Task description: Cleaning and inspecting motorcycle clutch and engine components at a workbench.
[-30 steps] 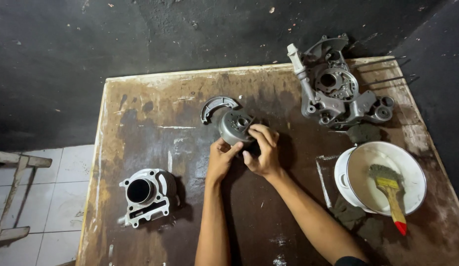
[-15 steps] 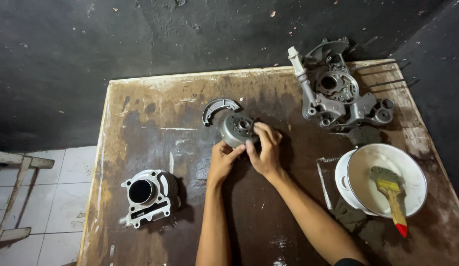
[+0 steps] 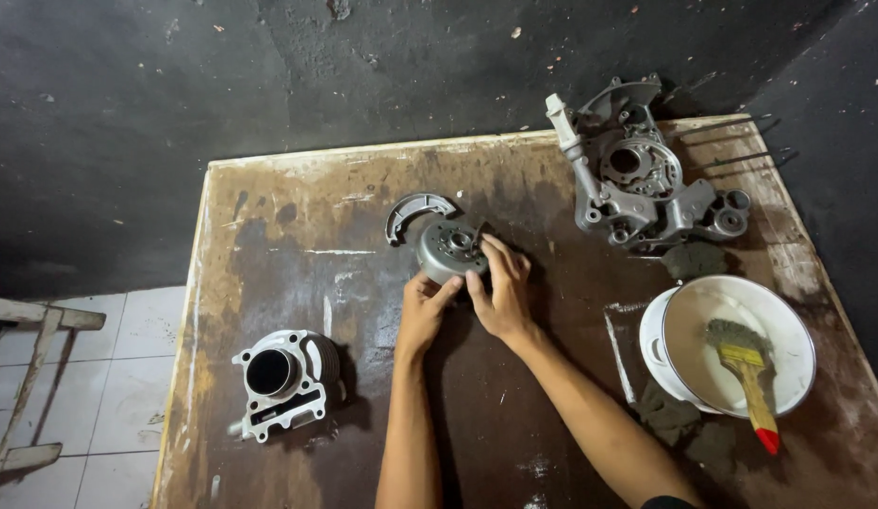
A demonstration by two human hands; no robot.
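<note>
With my left hand and right hand both closed around the round grey metal hub near the middle of the stained wooden table — just below the curved brake shoe — I'd best keep my grip even so it can't tip.

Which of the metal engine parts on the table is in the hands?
The small round drum-shaped part at table centre, held by both hands. The finned cylinder and the big casing lie untouched.
</note>
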